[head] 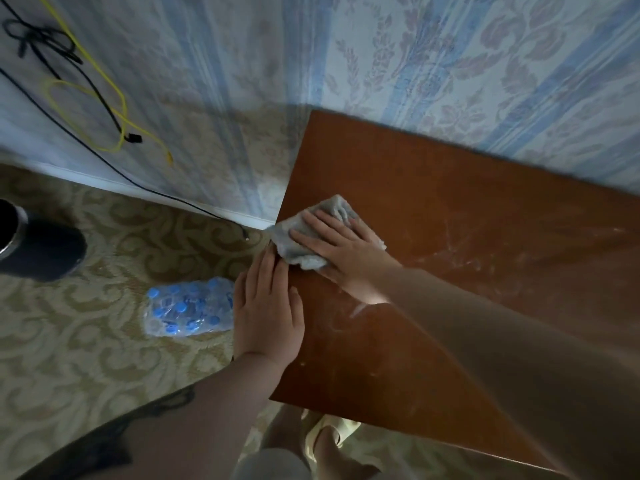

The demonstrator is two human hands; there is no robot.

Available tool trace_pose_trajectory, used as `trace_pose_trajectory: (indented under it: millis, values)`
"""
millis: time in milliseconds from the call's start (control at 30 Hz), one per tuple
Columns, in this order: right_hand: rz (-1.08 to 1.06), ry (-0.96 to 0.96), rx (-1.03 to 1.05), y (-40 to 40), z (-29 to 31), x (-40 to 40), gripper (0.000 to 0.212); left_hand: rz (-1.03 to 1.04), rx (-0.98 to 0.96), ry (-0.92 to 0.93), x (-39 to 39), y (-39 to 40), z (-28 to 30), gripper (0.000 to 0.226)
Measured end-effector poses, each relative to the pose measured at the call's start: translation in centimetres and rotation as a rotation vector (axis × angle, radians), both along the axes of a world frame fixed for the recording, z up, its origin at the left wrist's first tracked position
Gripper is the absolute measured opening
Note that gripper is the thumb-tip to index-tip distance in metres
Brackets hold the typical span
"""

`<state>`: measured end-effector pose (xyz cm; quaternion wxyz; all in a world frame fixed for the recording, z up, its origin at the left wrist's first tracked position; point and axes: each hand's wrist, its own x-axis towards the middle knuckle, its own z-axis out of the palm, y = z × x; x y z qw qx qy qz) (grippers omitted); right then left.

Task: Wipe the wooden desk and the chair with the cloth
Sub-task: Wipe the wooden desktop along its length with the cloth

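The reddish-brown wooden desk (467, 258) fills the right half of the head view, its top streaked with pale smears. A crumpled grey cloth (322, 223) lies at the desk's left edge. My right hand (343, 254) presses flat on the cloth with straight fingers. My left hand (268, 310) rests flat on the same edge just in front of the cloth, its fingers straight, its fingertips close to the cloth. No chair is in view.
A shrink-wrapped pack of blue-capped bottles (188, 306) lies on the patterned carpet left of the desk. A dark cylindrical container (38, 247) stands at the far left. Black and yellow cables (104, 109) hang along the wallpapered wall. My feet (311, 441) show below the desk's front corner.
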<state>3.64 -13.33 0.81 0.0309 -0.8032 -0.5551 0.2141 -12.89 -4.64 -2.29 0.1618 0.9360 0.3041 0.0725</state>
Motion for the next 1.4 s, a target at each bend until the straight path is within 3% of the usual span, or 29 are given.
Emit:
trace_pose_trajectory:
  millis: [67, 200, 267, 333, 433, 500, 700, 733, 833, 900, 967, 1033, 1100, 1133, 1300, 1400]
  values:
    - [0.033, -0.001, -0.076, -2.0, 0.1, 3.3, 0.061, -0.016, -0.002, -0.001, 0.1, 0.0, 0.0, 0.051]
    - [-0.535, -0.011, -0.038, -1.2, -0.6, 5.8, 0.058, -0.068, 0.031, 0.009, 0.1, -0.1, 0.0, 0.050]
    - [-0.682, -0.053, 0.002, 1.1, -1.0, 3.7, 0.058, -0.106, 0.050, 0.020, 0.1, 0.0, 0.0, 0.051]
    - [-0.548, -0.028, 0.028, 1.8, -1.0, 1.1, 0.059, -0.137, 0.060, 0.032, 0.1, 0.0, -0.1, 0.052]
    - [-0.057, 0.017, 0.009, -1.4, -0.1, 0.3, 0.060, -0.159, 0.067, 0.016, 0.3, 0.1, -0.1, 0.052]
    - [0.052, 0.025, -0.063, -3.5, 0.2, 2.6, 0.063, -0.162, 0.057, -0.012, 0.3, 0.1, -0.1, 0.051]
    - [-0.544, -0.093, 0.010, 1.3, -1.3, 2.5, 0.060, -0.099, 0.000, -0.064, 0.1, 0.2, -0.2, 0.050]
    - [-0.504, -0.088, 0.020, 1.9, -1.2, 1.4, 0.060, -0.078, -0.008, -0.073, 0.1, 0.2, -0.2, 0.050]
    - [-0.029, -0.017, 0.022, 0.0, -0.4, -0.4, 0.058, -0.040, -0.018, -0.078, 0.1, 0.2, -0.2, 0.050]
    - [0.113, 0.031, -0.013, -2.3, -0.1, 1.4, 0.060, -0.040, -0.021, -0.081, 0.1, 0.1, -0.2, 0.050]
    - [0.001, 0.006, -0.051, -2.8, -0.3, 3.9, 0.061, -0.041, -0.047, -0.080, 0.1, 0.0, 0.0, 0.051]
    - [-0.310, -0.019, -0.026, -1.0, -0.7, 5.1, 0.059, -0.037, -0.044, -0.087, 0.1, 0.0, 0.0, 0.052]
    - [-0.569, -0.074, -0.010, 2.0, -1.0, 3.6, 0.058, -0.042, -0.033, -0.088, 0.2, 0.0, -0.1, 0.052]
    - [-0.598, -0.081, 0.002, 3.2, -1.1, 1.9, 0.058, -0.044, -0.026, -0.088, 0.2, 0.0, -0.2, 0.052]
    - [-0.094, 0.021, 0.090, 0.2, -0.6, -2.2, 0.055, -0.027, 0.006, -0.053, 0.2, 0.0, -0.4, 0.051]
    - [-0.197, -0.035, 0.056, -2.0, -1.1, 0.7, 0.058, -0.057, -0.018, -0.055, 0.2, 0.0, -0.4, 0.052]
